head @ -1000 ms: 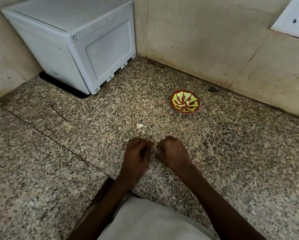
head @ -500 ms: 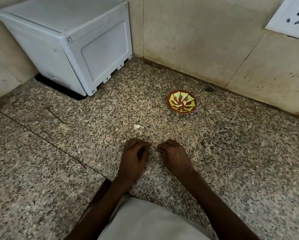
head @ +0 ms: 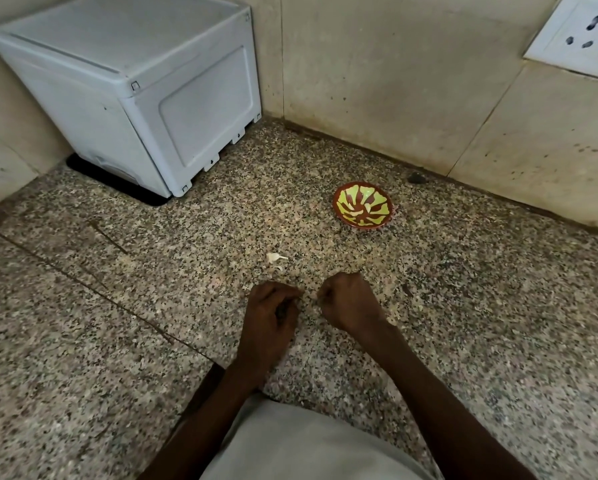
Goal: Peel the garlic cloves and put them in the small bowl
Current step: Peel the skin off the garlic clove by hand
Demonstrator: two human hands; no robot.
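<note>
Head view of a speckled granite table [head: 463, 306] that meets a beige tiled wall [head: 394, 81] across the upper part of the frame. Lower centre: the left hand [head: 269, 320] and the right hand [head: 347, 301] lie side by side just above the table, knuckles up, with a narrow gap between them. The fingers of both hands are curled inward. A small pale fragment [head: 313, 296] shows in the gap at the tips of the right hand; whether either hand actually pinches a garlic clove cannot be told, since the fingertips are turned under and hidden.

Just above the hands, at centre frame, a pale garlic clove [head: 275, 258] with a thin tail lies on the table, with a smaller pale scrap [head: 278, 268] just below it. Neither touches the hands.

Right of centre, farther up, the small bowl [head: 362, 205] stands upright on the table near the wall; it has a red-brown rim and a yellow-green patterned inside, in which pale pieces can be seen.

Upper left: a white box-shaped appliance [head: 134, 98] sits in the corner. Upper right: a white wall socket [head: 581, 36]. Bottom centre: light cloth of the person's garment [head: 308, 445].
</note>
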